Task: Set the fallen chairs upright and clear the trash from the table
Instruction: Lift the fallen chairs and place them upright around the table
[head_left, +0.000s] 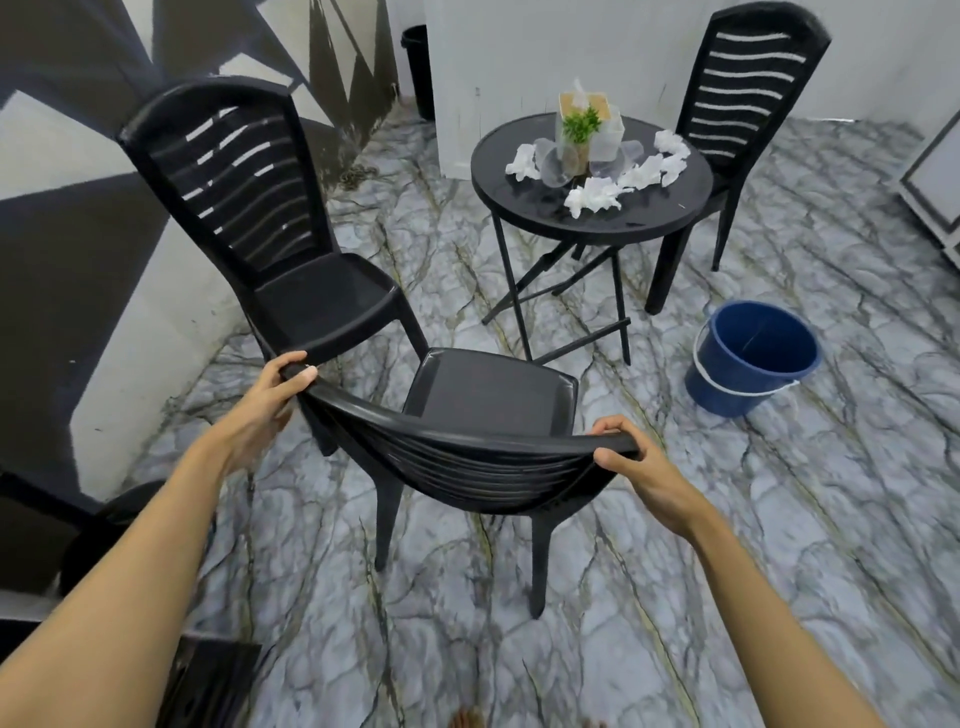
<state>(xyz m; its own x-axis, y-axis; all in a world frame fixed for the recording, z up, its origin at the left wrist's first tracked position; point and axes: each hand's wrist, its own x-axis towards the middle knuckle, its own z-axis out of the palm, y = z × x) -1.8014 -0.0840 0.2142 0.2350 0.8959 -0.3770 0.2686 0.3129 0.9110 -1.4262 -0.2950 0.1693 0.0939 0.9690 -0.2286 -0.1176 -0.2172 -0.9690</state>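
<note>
1. Near chair (488, 395): upright directly ahead of me, all visible legs on the floor (727, 545). Its top rail runs left to right between my hands; the seat faces the desk (530, 205).
2. Left hand (270, 395): fingers (293, 359) curled shut over the rail's left end.
3. Right hand (639, 467): fingers wrapped around the right end, thumb beneath. Both hands sit equally close.
4. Second chair (270, 228) stands just beside the held one, on the left; third chair (737, 114) stands behind the desk.
5. Trash: tissues (592, 197) and clear cups (553, 166) lie on the desk, well ahead.
6. Bucket (753, 358) sits on the floor, right of the desk.
7. Judgement: chairs appear done; clearing remains.
</note>
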